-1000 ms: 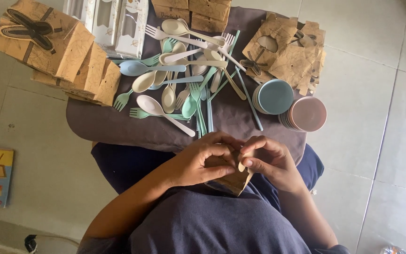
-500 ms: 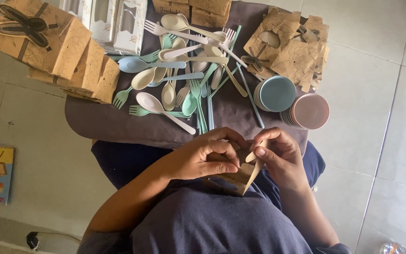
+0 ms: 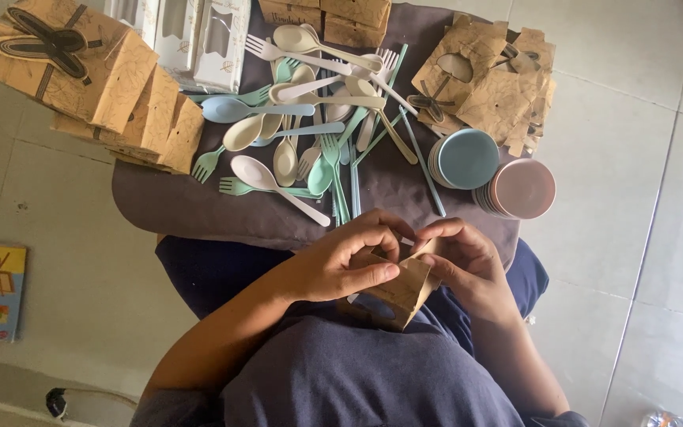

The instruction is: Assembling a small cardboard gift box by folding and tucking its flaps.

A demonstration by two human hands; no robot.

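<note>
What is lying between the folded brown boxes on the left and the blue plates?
In the head view, a pile of pastel spoons and forks lies between the brown boxes and the blue plates.

Matt brown kraft-paper box (image 3: 395, 291), smooth matt pastel plastic cutlery (image 3: 310, 150), dark cloth mat (image 3: 199, 207), glossy floor tiles (image 3: 634, 158)
</note>
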